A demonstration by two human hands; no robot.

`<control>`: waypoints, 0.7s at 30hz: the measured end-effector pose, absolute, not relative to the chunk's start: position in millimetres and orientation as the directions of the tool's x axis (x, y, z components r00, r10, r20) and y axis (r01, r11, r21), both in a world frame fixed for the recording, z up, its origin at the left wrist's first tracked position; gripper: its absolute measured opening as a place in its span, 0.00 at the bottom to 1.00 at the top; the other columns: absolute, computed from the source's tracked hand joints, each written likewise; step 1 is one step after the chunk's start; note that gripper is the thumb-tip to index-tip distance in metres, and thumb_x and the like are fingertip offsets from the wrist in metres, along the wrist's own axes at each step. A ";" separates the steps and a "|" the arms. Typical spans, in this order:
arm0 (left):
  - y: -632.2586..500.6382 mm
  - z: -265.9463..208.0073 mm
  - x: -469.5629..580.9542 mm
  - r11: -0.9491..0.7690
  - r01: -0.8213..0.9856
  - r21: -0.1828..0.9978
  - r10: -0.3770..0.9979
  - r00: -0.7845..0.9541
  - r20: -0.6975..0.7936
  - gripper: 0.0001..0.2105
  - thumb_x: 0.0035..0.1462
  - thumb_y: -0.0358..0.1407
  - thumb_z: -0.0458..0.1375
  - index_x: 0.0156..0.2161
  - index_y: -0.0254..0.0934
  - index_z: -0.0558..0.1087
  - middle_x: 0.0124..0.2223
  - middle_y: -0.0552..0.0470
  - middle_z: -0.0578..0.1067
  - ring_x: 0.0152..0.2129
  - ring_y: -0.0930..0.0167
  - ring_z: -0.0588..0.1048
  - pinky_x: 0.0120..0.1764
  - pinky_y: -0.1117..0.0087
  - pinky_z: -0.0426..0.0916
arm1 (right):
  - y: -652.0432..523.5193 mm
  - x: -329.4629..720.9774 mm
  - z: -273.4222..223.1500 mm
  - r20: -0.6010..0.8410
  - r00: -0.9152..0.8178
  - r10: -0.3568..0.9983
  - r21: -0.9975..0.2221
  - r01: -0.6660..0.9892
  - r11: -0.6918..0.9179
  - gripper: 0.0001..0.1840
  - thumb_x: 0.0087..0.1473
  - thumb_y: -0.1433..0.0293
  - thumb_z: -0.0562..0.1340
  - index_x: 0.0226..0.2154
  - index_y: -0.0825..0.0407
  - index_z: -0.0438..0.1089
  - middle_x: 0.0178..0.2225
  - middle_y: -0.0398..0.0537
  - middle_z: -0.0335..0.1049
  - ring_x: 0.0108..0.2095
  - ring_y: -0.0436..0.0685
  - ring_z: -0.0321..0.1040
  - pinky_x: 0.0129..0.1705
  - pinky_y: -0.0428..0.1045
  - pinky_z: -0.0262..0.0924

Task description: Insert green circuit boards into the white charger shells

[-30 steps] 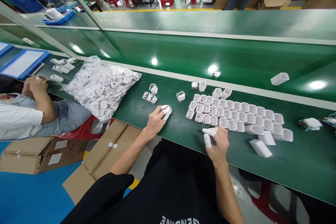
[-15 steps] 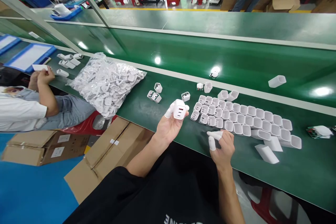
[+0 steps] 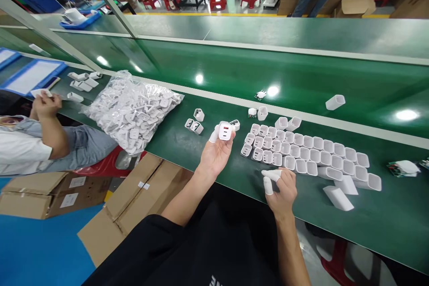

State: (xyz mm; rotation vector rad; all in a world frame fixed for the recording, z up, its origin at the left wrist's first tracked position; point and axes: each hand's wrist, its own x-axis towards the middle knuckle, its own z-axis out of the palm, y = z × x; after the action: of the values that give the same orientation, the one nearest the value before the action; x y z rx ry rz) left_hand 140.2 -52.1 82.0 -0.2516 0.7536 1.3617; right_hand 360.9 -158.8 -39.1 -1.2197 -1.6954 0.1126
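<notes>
A white charger [image 3: 225, 131] with a red port and two dark slots on its end face is gripped in my left hand [image 3: 216, 156], whose thumb wears a white finger cot. My right hand [image 3: 282, 187] hovers over the bench's front edge holding nothing, its cot-covered thumb and index finger a little apart and the others curled. Beyond it stand rows of white charger housings [image 3: 295, 150], openings up, some with slots showing. Just behind the held charger is another housing [image 3: 235, 124], partly hidden. To the left sits a group of three filled housings [image 3: 197, 128].
A clear plastic bag [image 3: 134, 111] full of small white parts lies left on the green bench [image 3: 385, 214]. Circuit boards [image 3: 403, 168] and loose housings [image 3: 338, 198] lie right. A co-worker's hand [image 3: 47, 105] holds a white piece at far left. Cardboard boxes [image 3: 134, 205] stand below.
The charger in my left hand has tipped so its port face shows more squarely, and sits slightly left and higher. My right hand is nearly unchanged. The whole view has shifted a little.
</notes>
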 end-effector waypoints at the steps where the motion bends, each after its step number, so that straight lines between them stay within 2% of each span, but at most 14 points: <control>1: -49.3 78.8 140.0 0.217 -0.943 0.252 0.799 0.024 -0.601 0.19 0.83 0.34 0.48 0.67 0.34 0.75 0.46 0.45 0.87 0.38 0.69 0.89 0.44 0.73 0.86 | -158.7 360.9 -38.9 0.656 0.012 0.755 -0.571 0.662 0.486 0.08 0.69 0.77 0.67 0.45 0.47 0.79 0.36 0.44 0.80 0.39 0.58 0.74 0.52 0.59 0.66; 7: -34.6 64.8 138.4 0.232 -0.941 0.245 0.814 0.050 -0.579 0.18 0.83 0.35 0.49 0.66 0.30 0.75 0.47 0.43 0.86 0.39 0.70 0.88 0.43 0.75 0.85 | -157.8 360.4 -37.3 0.659 0.016 0.752 -0.563 0.672 0.480 0.09 0.68 0.77 0.66 0.45 0.47 0.79 0.36 0.44 0.80 0.38 0.58 0.74 0.52 0.59 0.67; 15: -26.2 61.6 135.5 0.242 -0.934 0.263 0.823 0.054 -0.565 0.18 0.83 0.36 0.49 0.65 0.32 0.76 0.46 0.44 0.86 0.35 0.72 0.87 0.42 0.76 0.84 | -157.3 361.4 -38.5 0.666 -0.004 0.746 -0.544 0.681 0.490 0.07 0.69 0.77 0.66 0.44 0.48 0.78 0.36 0.44 0.80 0.38 0.57 0.74 0.54 0.60 0.67; 21: -21.5 63.3 134.8 0.218 -0.942 0.256 0.826 0.039 -0.562 0.19 0.82 0.35 0.49 0.69 0.34 0.74 0.49 0.43 0.87 0.38 0.72 0.88 0.44 0.75 0.85 | -156.0 360.7 -36.9 0.674 -0.016 0.738 -0.530 0.686 0.499 0.07 0.70 0.77 0.66 0.44 0.49 0.78 0.35 0.44 0.79 0.38 0.57 0.74 0.53 0.59 0.67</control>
State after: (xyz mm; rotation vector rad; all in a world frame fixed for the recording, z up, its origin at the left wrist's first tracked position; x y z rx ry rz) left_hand 134.8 -21.5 63.3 -0.2043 0.6944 1.3698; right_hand 360.7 -156.0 -36.9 -1.2133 -1.7289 0.0644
